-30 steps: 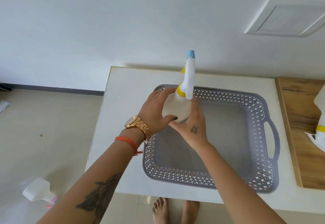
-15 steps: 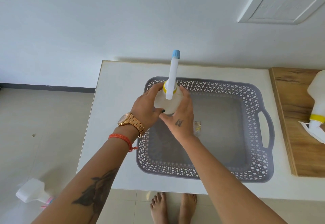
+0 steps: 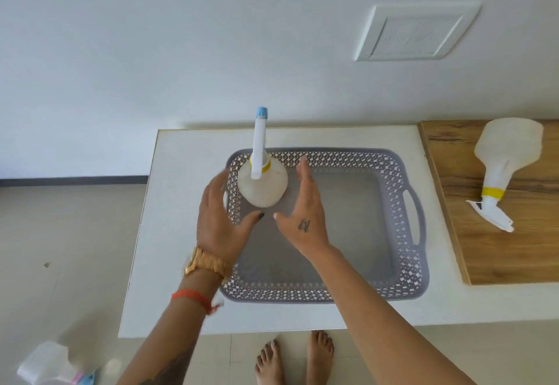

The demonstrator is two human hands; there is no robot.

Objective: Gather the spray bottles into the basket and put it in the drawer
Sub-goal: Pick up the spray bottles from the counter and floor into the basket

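Looking down from a head-worn camera at a white table [image 3: 181,233] against a white wall, with the person's bare feet showing below its near edge. Far left, on the tiled floor, a spray bottle with a pink and blue head [image 3: 51,366] lies on its side, blurred, well apart from everything on the table.

Next comes the left hand [image 3: 220,224], wearing a gold watch and an orange cord. Its fingers are straight and loosely spread, holding nothing, just beside the left wall of a shallow grey basket [image 3: 402,263].

Between the two hands a translucent spray bottle with a blue nozzle tip [image 3: 262,188] stands upright in the basket's far left corner, its long axis vertical, touched by neither hand. It lies just ahead of both thumbs.

The right hand [image 3: 305,221] mirrors the left: fingers straight and together, thumb out, empty, over the basket floor.

Far right, on a wooden board [image 3: 484,257] touching the table's edge, a third spray bottle with a yellow collar [image 3: 502,160] lies on its side. Its trigger head points toward the person and its base toward the wall. The right hand is much the nearer to it, so that bottle looks like the likely next one to collect, reached by a sideways move to the right. The drawer is not in view.
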